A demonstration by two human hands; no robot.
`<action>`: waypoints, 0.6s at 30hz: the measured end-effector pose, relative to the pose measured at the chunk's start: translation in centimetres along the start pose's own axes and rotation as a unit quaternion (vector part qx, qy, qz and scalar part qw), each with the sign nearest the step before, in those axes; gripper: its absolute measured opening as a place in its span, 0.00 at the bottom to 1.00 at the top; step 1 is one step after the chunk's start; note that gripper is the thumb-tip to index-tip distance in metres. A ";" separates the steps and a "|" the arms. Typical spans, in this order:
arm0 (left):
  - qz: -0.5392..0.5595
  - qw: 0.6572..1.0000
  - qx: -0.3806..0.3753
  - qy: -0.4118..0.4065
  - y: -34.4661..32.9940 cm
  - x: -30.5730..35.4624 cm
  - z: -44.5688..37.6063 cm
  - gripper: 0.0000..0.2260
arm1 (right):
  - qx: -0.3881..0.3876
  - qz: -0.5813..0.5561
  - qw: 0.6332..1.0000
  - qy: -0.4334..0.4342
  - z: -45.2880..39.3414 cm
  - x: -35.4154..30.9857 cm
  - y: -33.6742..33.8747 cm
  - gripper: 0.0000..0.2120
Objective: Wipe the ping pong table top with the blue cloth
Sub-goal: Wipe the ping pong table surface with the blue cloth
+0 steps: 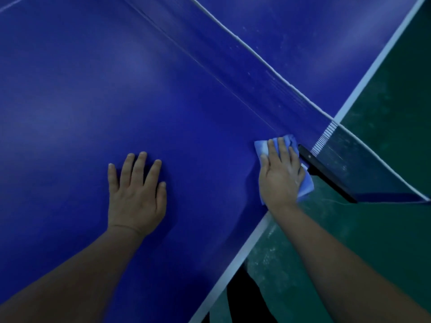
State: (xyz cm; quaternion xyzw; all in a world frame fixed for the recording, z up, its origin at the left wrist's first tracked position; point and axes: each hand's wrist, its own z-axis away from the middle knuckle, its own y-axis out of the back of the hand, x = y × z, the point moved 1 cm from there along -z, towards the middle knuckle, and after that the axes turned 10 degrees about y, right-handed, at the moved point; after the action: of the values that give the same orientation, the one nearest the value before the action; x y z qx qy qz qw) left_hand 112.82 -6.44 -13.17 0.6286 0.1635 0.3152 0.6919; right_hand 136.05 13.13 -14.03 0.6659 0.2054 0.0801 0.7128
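The dark blue ping pong table top [163,94] fills most of the view. My right hand [281,176] presses flat on the light blue cloth [262,145], at the table's right edge just beside the net post. Parts of the cloth stick out past my fingers and past the table edge under my palm. My left hand [137,194] rests flat on the table top with fingers spread and nothing in it, well to the left of the cloth.
The net [268,73] with its white top band runs diagonally from the top centre to the right edge. Its black post clamp [324,173] sticks out past the table's white edge line [242,257]. Green floor [373,241] lies to the right.
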 end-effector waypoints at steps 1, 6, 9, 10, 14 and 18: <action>0.002 1.000 0.006 -0.012 0.0 0.1 0.2 0.26 | 0.008 -0.007 1.000 0.002 0.7 0.7 0.3 0.21; 0.046 0.998 0.020 -0.046 0.3 3.0 2.6 0.25 | -0.044 -0.126 0.986 -0.103 4.9 8.0 1.9 0.17; 0.065 0.996 0.008 -0.059 -0.2 5.2 3.9 0.25 | -0.050 -0.120 0.969 -0.210 9.5 12.7 3.3 0.18; 0.068 0.996 0.006 -0.064 -0.5 5.7 4.1 0.25 | -0.020 -0.114 0.972 -0.203 9.9 12.8 3.9 0.20; 0.048 0.994 -0.006 -0.097 -1.6 6.4 4.5 0.25 | 0.105 -0.145 0.982 -0.064 6.8 7.7 4.5 0.20; 0.041 0.995 -0.005 -0.095 -2.0 6.3 4.4 0.25 | 0.065 -0.047 0.994 0.074 0.8 1.9 2.9 0.18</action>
State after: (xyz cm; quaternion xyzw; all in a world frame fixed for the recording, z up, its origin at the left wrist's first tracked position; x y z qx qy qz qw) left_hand 120.72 -5.79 -13.35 0.6584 0.0693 0.2825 0.6942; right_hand 138.52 13.45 -11.54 0.6925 0.2934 0.0818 0.6540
